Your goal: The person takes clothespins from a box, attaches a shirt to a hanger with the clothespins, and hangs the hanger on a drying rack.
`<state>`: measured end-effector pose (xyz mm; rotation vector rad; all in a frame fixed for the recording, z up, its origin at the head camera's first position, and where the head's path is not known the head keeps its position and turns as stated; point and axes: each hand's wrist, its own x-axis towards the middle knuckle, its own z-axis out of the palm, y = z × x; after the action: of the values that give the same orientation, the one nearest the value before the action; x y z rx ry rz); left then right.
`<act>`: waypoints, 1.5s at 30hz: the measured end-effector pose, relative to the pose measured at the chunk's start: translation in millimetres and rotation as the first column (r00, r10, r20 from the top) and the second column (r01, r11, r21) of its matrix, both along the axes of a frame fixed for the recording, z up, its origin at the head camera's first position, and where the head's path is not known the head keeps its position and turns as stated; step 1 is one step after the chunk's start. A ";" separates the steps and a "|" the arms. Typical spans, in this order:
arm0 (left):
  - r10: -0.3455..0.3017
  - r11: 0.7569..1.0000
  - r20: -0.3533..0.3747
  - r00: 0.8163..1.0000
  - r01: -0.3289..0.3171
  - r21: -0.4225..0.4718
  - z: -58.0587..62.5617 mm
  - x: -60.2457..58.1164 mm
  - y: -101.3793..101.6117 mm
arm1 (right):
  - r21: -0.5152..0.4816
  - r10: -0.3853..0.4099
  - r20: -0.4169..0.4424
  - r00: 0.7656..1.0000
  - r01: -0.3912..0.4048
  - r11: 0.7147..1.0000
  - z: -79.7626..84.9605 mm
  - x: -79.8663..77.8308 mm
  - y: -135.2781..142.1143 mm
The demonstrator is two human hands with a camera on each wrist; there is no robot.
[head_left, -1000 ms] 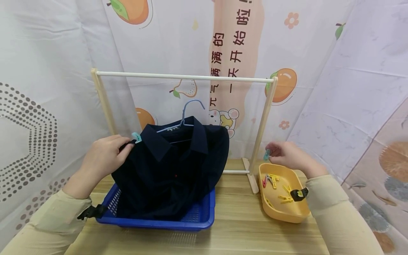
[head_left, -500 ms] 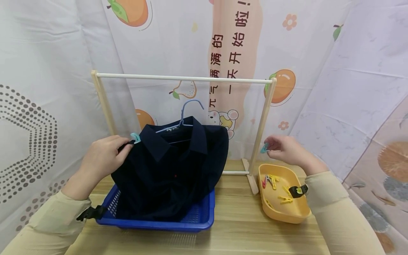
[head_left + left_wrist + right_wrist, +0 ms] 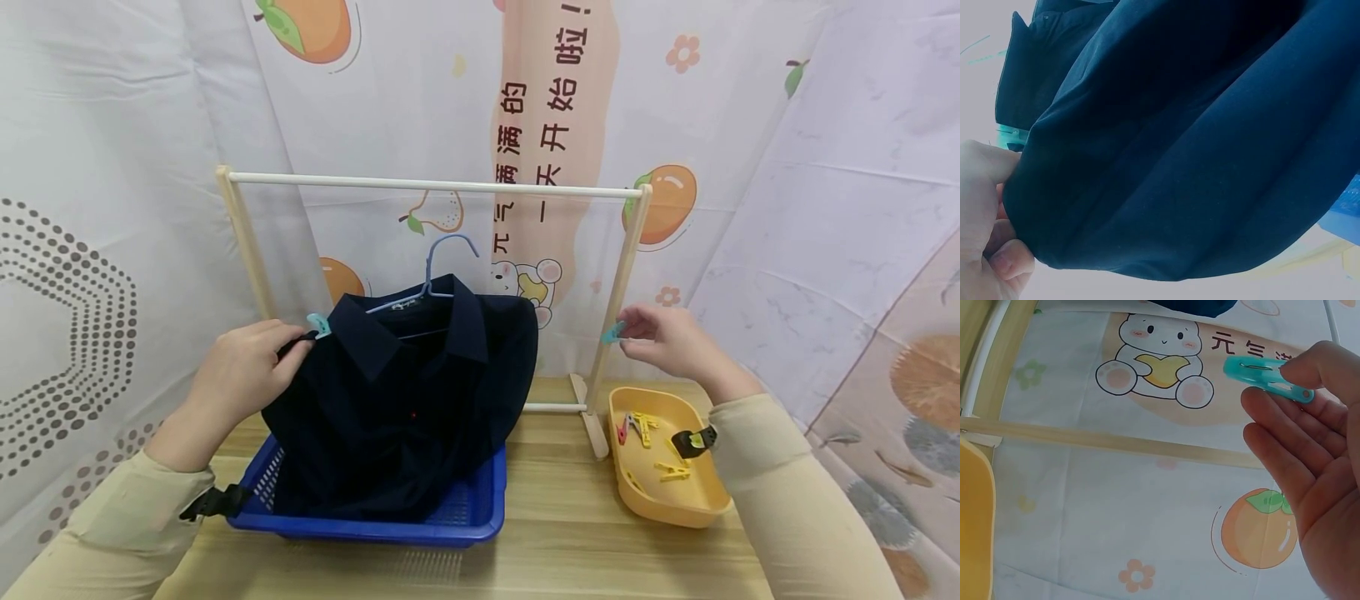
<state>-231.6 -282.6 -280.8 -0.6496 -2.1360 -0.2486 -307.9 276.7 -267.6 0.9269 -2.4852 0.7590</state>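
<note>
A dark navy collared shirt is on a light blue hanger, whose hook rises free below the rack's rail. At the shirt's left shoulder, my left hand grips the cloth; a teal clothespin is clipped right beside the fingertips. Folds of the sleeve fill most of the left wrist view. Off to the right, my right hand pinches a second teal clothespin between thumb and fingers, level with the rack's right post and apart from the shirt. The shirt's lower part lies in the blue basket.
A wooden rack with a white top rail stands behind the shirt. On the wooden table, a yellow tray at right holds several yellow clothespins and a red one. Printed curtains close in the back and sides.
My right hand has risen slightly and moved left from above the yellow tray, carrying the teal clothespin to the rack's right post. The left hand and shirt stay in place.
</note>
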 end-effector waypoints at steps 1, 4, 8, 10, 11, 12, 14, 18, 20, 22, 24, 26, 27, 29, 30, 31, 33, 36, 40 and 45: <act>-0.002 1.000 -0.003 1.000 0.002 0.000 0.0 0.2 -0.1 | -0.008 0.008 -0.005 1.000 -0.008 1.000 1.5 -0.1 -1.2; -0.005 1.000 -0.008 1.000 0.005 0.001 -0.3 0.2 -0.5 | -0.030 0.033 -0.030 0.999 -0.034 0.999 4.5 -2.9 -4.0; -0.006 1.000 -0.006 1.000 0.006 0.004 -1.2 0.2 -1.2 | -0.062 0.077 -0.060 0.995 -0.081 0.995 8.0 -6.2 -7.6; -0.010 1.000 -0.009 1.000 0.010 0.005 -1.6 0.2 -1.6 | -0.077 0.088 -0.061 0.994 -0.092 0.993 10.2 -6.6 -9.1; -0.012 1.000 -0.012 1.000 0.013 0.007 -1.9 0.2 -1.8 | -0.085 0.091 -0.057 0.994 -0.095 0.992 11.4 -6.2 -9.9; -0.015 1.000 -0.015 1.000 0.015 0.007 -2.0 0.1 -2.0 | -0.093 0.089 -0.054 0.995 -0.094 0.991 12.7 -6.0 -10.6; -0.020 1.000 -0.022 1.000 0.020 0.008 -2.1 0.0 -2.2 | -0.104 0.069 -0.045 0.997 -0.074 0.992 15.6 -5.0 -12.3; -0.011 1.000 -0.027 1.000 0.011 0.004 -1.6 0.4 -2.3 | -0.126 0.031 -0.021 0.999 -0.034 0.992 20.8 -5.7 -15.3; -0.003 1.000 -0.027 1.000 0.003 0.001 -1.1 0.7 -2.3 | -0.132 0.018 -0.017 1.000 -0.020 0.991 22.9 -7.5 -16.5; 0.004 1.000 -0.026 1.000 -0.004 -0.002 -0.9 0.9 -2.4 | -0.134 0.010 -0.026 1.000 -0.013 0.991 25.4 -8.8 -18.3; 0.005 1.000 -0.023 1.000 -0.005 -0.004 -1.1 0.9 -2.5 | -0.128 -0.002 -0.045 0.999 -0.004 0.992 27.7 -10.6 -19.8; 0.004 1.000 -0.022 1.000 -0.004 -0.003 -1.5 0.5 -3.0 | -0.131 -0.002 -0.051 0.999 -0.005 0.991 30.3 -11.2 -21.6; 0.003 1.000 -0.023 1.000 -0.003 -0.003 -1.9 0.3 -3.2 | -0.132 0.000 -0.053 0.999 -0.007 0.991 31.6 -11.4 -22.7; -0.003 1.000 -0.026 1.000 0.003 -0.001 -2.4 -0.2 -3.9 | -0.137 0.004 -0.049 0.999 -0.010 0.990 34.1 -11.5 -25.2; -0.007 1.000 -0.029 1.000 0.007 0.000 -2.6 -0.6 -4.3 | -0.143 0.009 -0.044 0.999 -0.016 0.990 35.3 -11.3 -26.6; -0.011 1.000 -0.033 0.999 0.011 0.001 -2.8 -0.9 -4.6 | -0.147 0.014 -0.038 0.999 -0.019 0.989 36.5 -11.2 -27.9; -0.019 1.000 -0.041 0.999 0.019 0.002 -3.0 -1.4 -5.1 | -0.149 0.013 -0.034 0.999 -0.018 0.989 38.1 -11.8 -30.2; -0.032 0.999 -0.055 0.998 0.033 0.002 -2.9 -1.9 -5.4 | -0.147 0.006 -0.028 1.000 -0.010 0.989 39.4 -13.4 -33.1; -0.044 0.999 -0.067 0.997 0.044 -0.004 -2.2 -2.0 -5.0 | -0.134 -0.009 -0.028 1.000 0.005 0.991 39.5 -17.7 -37.0; -0.046 0.999 -0.072 0.996 0.046 -0.006 -1.6 -1.5 -5.1 | -0.145 0.020 -0.011 1.000 -0.021 0.989 38.8 -23.5 -42.2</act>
<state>-233.1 -287.7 -282.3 -0.7005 -2.0550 -0.2417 -331.4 234.5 -228.8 0.9025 -2.3790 0.9271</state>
